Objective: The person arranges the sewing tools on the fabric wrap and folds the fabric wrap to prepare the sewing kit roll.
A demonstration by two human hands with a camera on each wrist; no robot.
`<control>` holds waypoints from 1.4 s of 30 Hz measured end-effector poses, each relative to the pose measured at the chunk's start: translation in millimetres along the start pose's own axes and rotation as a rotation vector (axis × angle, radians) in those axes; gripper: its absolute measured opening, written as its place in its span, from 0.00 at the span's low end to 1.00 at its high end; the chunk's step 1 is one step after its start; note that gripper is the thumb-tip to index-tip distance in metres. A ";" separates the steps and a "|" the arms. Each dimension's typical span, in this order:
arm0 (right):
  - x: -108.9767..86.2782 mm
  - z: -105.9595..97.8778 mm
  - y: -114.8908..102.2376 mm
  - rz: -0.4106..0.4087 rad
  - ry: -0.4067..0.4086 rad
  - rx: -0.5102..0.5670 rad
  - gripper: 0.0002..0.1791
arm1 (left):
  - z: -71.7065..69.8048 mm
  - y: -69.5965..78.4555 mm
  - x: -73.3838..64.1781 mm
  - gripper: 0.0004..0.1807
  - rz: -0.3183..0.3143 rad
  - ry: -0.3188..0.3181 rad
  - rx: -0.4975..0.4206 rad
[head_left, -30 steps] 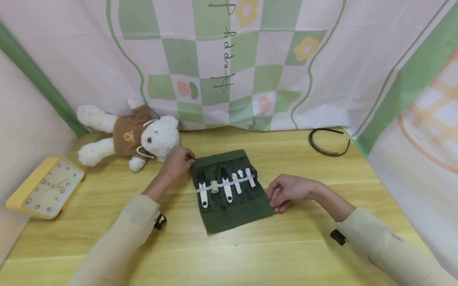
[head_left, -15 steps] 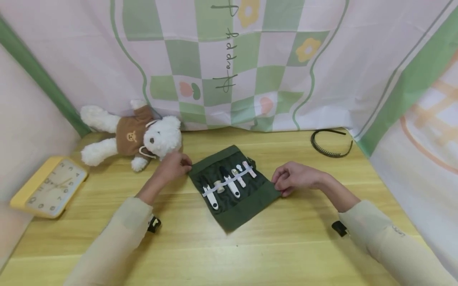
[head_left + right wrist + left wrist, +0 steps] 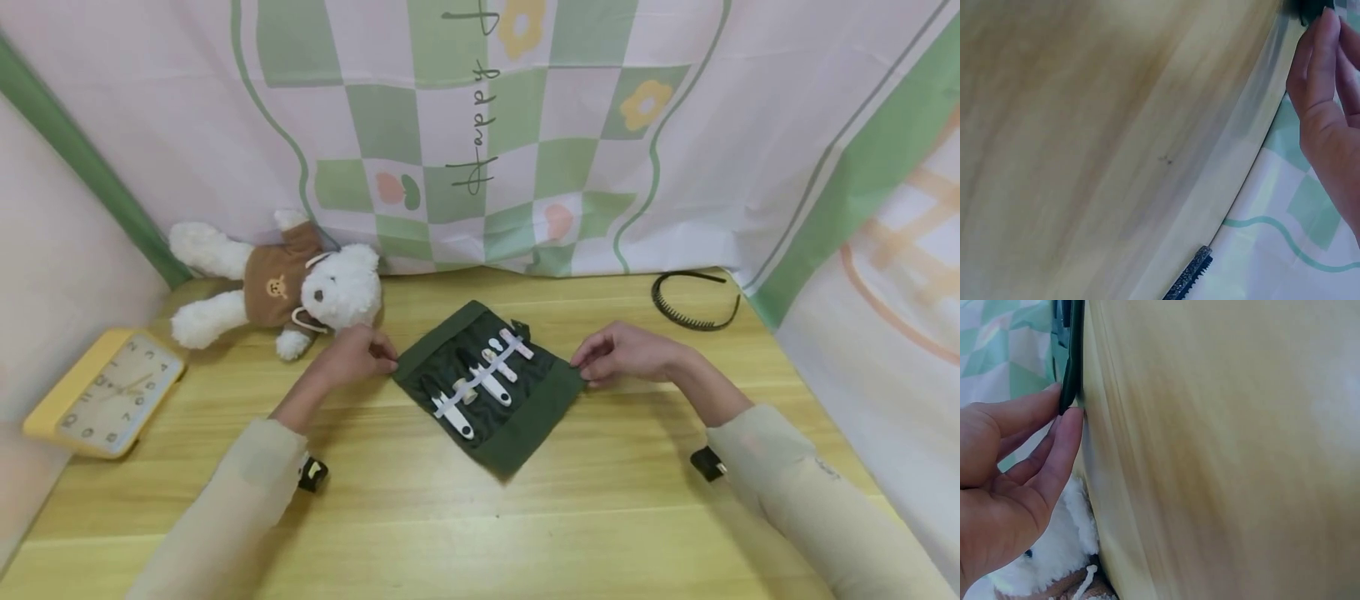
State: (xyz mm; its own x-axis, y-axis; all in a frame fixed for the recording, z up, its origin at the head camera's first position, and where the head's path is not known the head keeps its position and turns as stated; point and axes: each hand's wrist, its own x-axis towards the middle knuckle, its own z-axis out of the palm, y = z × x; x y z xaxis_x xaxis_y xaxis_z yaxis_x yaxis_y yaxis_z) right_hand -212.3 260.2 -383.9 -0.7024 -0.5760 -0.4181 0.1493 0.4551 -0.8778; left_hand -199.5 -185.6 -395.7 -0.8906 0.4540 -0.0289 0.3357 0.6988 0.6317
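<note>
A dark green cloth roll (image 3: 525, 429) lies unrolled on the table, turned at an angle. A pale elastic strap (image 3: 480, 377) across it keeps several small things in a row: two white tools (image 3: 495, 388) with dark tips, a small beige spool-like piece (image 3: 466, 392), and slim pink patterned pieces (image 3: 516, 343). My left hand (image 3: 351, 357) pinches the roll's left corner between thumb and fingers. In the left wrist view, the green edge (image 3: 1074, 359) shows between the fingertips. My right hand (image 3: 630, 353) pinches the right corner, mostly cut off in the right wrist view.
A white plush toy (image 3: 277, 287) in a brown top lies at back left, its head near my left hand. A yellow clock (image 3: 105, 392) stands at the left. A black toothed headband (image 3: 678, 315) lies at back right. A printed curtain (image 3: 450, 125) hangs behind the table (image 3: 450, 542).
The green roll has turned counterclockwise on the table, its near edge swinging right. My right hand has moved away from me with its corner; my left hand has come slightly nearer.
</note>
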 end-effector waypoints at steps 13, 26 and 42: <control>11.3 -12.5 -4.7 -0.023 0.187 -0.088 0.16 | 0.3 -6.5 -9.3 0.06 0.048 -0.226 -0.159; 34.0 -15.8 -14.0 -0.039 0.310 -0.229 0.14 | 2.1 -8.0 -16.1 0.08 0.053 -0.366 -0.275; 64.3 -14.5 -20.7 -0.057 0.381 -0.338 0.12 | 13.0 -3.0 -21.6 0.04 -0.018 -0.475 -0.427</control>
State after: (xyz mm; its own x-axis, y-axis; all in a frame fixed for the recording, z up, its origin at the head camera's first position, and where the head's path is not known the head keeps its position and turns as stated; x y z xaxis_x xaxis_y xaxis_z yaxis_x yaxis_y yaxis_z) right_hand -270.7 223.6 -389.2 -0.9162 -0.3466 -0.2013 -0.0859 0.6604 -0.7460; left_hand -177.2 -190.3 -407.0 -0.6284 0.7087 -0.3207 0.0829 0.4710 0.8782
